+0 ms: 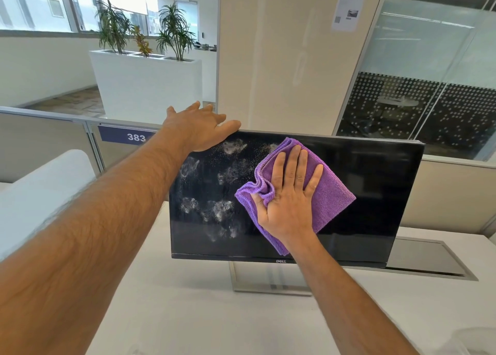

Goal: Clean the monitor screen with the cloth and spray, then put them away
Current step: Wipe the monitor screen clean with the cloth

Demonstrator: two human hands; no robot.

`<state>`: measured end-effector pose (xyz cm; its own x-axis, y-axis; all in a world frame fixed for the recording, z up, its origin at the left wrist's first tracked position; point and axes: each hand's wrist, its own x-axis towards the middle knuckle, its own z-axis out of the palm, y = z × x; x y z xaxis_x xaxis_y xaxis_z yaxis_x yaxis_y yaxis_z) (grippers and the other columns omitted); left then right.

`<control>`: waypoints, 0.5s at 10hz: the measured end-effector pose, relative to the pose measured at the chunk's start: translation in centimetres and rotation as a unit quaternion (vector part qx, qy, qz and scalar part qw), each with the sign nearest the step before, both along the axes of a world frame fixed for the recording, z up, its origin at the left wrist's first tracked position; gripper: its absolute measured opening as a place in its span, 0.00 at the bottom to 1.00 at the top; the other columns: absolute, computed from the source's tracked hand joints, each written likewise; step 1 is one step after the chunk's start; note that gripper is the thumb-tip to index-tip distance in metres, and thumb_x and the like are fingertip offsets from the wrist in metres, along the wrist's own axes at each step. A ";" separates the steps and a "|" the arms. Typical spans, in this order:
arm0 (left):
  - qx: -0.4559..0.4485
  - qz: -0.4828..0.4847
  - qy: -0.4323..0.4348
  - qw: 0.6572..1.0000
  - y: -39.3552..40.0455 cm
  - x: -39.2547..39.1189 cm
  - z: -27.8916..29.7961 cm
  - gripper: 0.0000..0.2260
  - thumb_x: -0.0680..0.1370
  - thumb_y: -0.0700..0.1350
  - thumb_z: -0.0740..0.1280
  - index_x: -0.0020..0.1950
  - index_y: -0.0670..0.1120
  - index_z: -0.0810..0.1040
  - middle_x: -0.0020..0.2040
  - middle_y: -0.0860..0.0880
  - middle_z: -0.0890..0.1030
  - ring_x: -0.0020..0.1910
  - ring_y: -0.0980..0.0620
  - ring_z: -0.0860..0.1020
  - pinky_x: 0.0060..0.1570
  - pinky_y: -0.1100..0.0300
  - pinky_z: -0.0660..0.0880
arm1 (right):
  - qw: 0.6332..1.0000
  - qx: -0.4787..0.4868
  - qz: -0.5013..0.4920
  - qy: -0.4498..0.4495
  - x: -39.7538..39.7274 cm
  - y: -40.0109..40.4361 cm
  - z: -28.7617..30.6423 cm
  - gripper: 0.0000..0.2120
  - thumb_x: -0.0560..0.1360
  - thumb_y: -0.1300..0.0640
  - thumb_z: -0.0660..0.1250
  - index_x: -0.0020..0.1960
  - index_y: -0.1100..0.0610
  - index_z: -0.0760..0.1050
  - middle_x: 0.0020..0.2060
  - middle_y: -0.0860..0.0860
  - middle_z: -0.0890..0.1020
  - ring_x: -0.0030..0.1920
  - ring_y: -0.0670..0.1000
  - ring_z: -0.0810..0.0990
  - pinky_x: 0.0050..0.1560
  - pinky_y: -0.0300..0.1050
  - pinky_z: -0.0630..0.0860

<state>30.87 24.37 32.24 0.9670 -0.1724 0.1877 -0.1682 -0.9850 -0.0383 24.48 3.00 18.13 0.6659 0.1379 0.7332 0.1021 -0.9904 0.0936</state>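
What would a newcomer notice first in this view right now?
The purple cloth, pressed flat on the middle of the black monitor screen by the right hand. Next, whitish spray blotches across the screen's left half, and the left hand resting on its top left corner.

Purple ribbed cloth [330,190]; black monitor screen [375,193] with whitish spray blotches [222,209]; white desk [214,314].

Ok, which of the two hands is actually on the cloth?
The right hand, pressed flat on the purple cloth against the screen. The left hand only steadies the monitor at its top edge.
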 end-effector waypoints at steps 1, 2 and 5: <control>0.001 0.000 0.001 1.000 0.0 0.1 -0.1 0.38 0.76 0.74 0.38 0.80 0.57 0.60 0.82 0.50 0.54 0.81 0.45 0.51 0.73 0.28 0.48 | 1.000 0.004 0.000 -0.001 0.2 0.0 0.6 0.45 0.76 0.34 0.56 0.80 0.63 0.48 0.79 0.64 0.49 0.80 0.64 0.45 0.75 0.71 0.43; 0.000 -0.001 0.000 1.000 0.0 0.1 0.0 0.38 0.76 0.73 0.38 0.80 0.57 0.60 0.82 0.49 0.54 0.81 0.45 0.51 0.73 0.28 0.48 | 1.000 0.003 -0.005 0.002 0.2 0.1 1.0 0.44 0.77 0.34 0.55 0.80 0.62 0.47 0.79 0.63 0.49 0.80 0.63 0.44 0.75 0.71 0.43; 0.000 0.005 -0.002 1.000 -0.1 0.3 -0.1 0.38 0.76 0.73 0.39 0.80 0.57 0.61 0.82 0.49 0.55 0.81 0.45 0.51 0.73 0.28 0.48 | 1.000 -0.011 0.005 0.012 0.5 1.3 1.5 0.44 0.77 0.33 0.54 0.80 0.61 0.46 0.80 0.62 0.49 0.80 0.63 0.44 0.75 0.71 0.43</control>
